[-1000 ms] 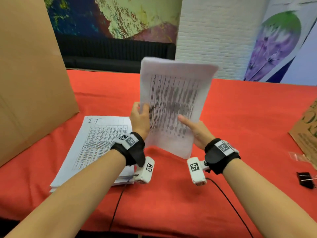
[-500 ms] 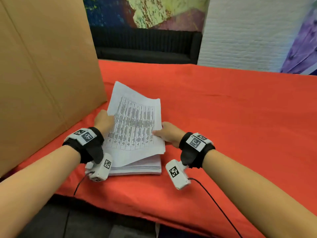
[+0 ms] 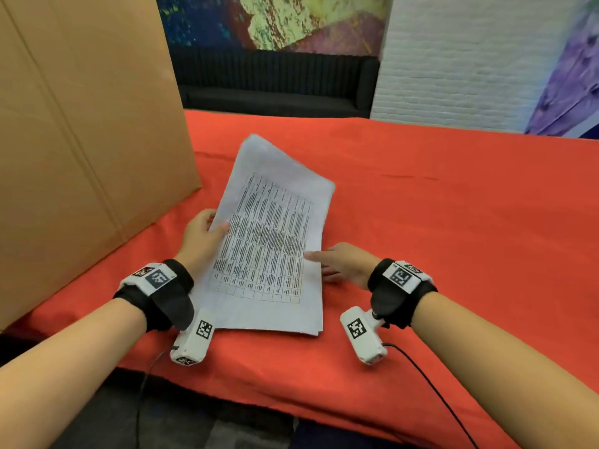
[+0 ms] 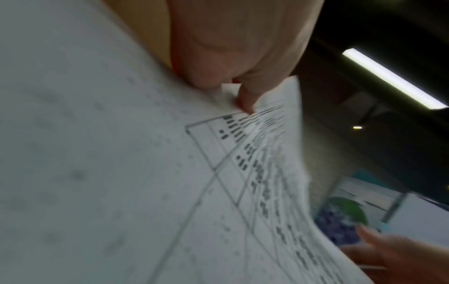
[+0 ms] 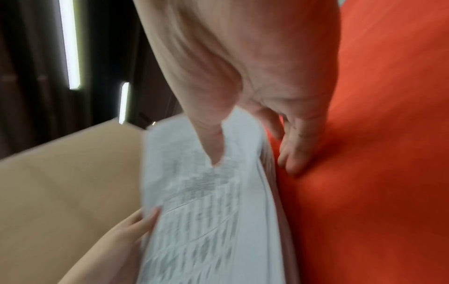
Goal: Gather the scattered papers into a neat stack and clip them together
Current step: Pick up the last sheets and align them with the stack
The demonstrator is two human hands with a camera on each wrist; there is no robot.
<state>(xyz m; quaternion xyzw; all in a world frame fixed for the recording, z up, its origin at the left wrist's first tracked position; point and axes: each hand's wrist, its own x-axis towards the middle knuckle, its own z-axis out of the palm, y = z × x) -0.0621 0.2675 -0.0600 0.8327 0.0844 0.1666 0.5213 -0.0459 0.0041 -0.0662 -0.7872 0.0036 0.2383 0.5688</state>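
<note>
A bundle of printed sheets [image 3: 269, 241] with a table grid lies skewed on top of a lower paper stack [image 3: 311, 330] on the red cloth. My left hand [image 3: 207, 231] holds the bundle's left edge, thumb on top and fingers hidden beneath. My right hand [image 3: 324, 262] pinches the right edge, its thumb [image 5: 213, 149] pressed on the top sheet and its fingers [image 5: 289, 153] curled down beside the stack against the cloth. In the left wrist view the thumb [image 4: 245, 103] presses on the papers [image 4: 121, 173]. No clip is in view.
A tall cardboard box [image 3: 81, 157] stands close on the left, just beyond my left hand. The red tablecloth [image 3: 453, 238] stretches to the right and back. The table's front edge [image 3: 291, 403] runs right under my forearms. A dark sofa [image 3: 275, 92] sits behind the table.
The bundle I held upright in the air has come down to the left onto the stack beside the box. Both hands kept their hold, and my view turned left.
</note>
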